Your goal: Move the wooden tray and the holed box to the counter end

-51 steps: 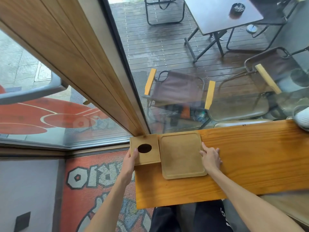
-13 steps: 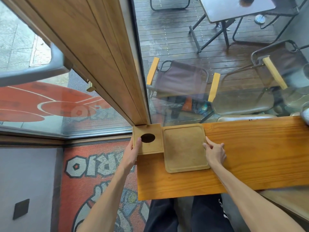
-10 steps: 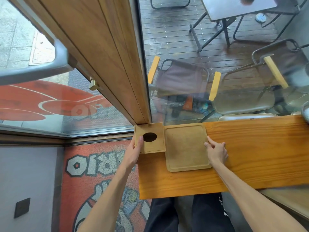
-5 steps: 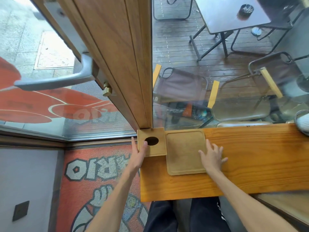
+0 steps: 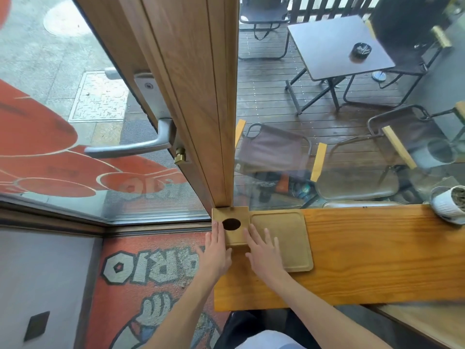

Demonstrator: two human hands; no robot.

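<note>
The holed box, a small square wooden box with a dark round hole in its top, sits in the far left corner of the wooden counter, against the door post. The flat wooden tray lies right beside it, touching its right side. My left hand rests flat against the box's left side, fingers stretched out. Fingers spread, my right hand lies on the tray's left part, alongside the box's right side. Neither hand is closed around anything.
A wooden door post with a metal lever handle rises just behind the box. Window glass runs along the counter's far edge. A white ribbed pot stands at the counter's far right. The counter's left end drops to the floor.
My right hand has left the tray's right edge and moved left onto the tray beside the box. Box and tray stay in the corner. The view has tilted upward.
</note>
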